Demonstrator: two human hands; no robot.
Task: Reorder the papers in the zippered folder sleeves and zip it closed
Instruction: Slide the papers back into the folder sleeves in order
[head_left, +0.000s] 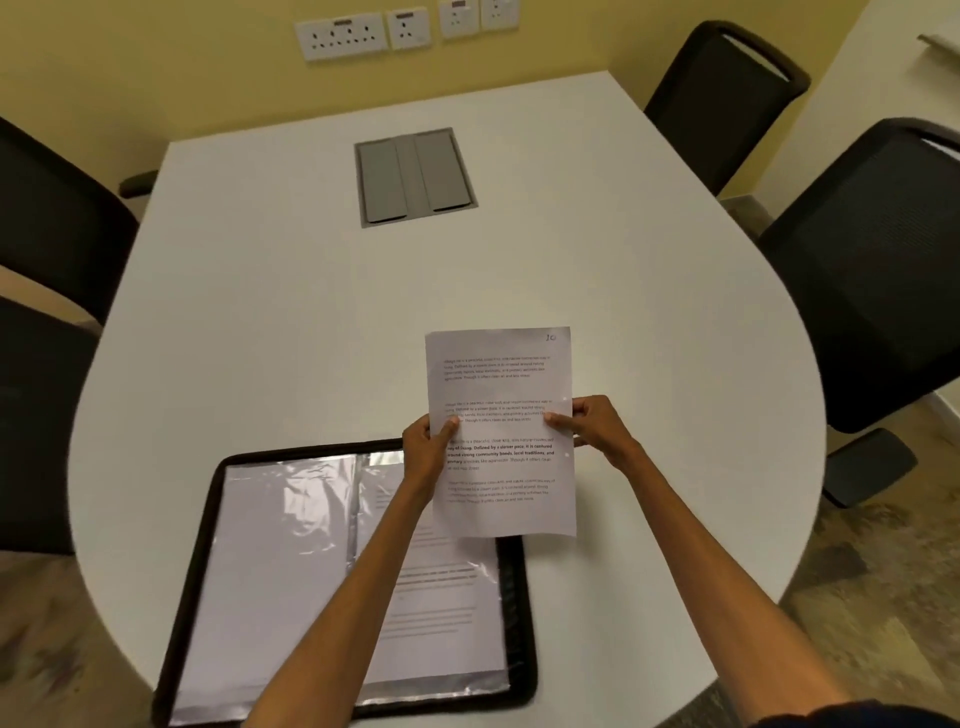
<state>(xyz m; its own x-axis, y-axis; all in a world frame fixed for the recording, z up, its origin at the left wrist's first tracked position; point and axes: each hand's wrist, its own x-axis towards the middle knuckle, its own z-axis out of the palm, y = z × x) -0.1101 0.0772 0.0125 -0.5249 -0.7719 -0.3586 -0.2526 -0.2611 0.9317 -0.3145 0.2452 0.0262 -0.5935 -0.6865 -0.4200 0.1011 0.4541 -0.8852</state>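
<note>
A printed sheet of paper (501, 467), marked "10" at its top right corner, is held up above the table, over the folder's far right corner. My left hand (426, 449) pinches its left edge and my right hand (592, 426) pinches its right edge, thumbs on the front. Below lies the black zippered folder (514, 597), open flat at the table's near edge. Its clear plastic sleeves (291, 561) hold more printed papers (441, 597). My left forearm crosses over the right-hand sleeve.
The white table (311, 322) has a grey cable hatch (413, 176) set into it further back. Black office chairs stand at the left (57, 223) and right (872, 270). Wall sockets (343, 36) sit behind the table.
</note>
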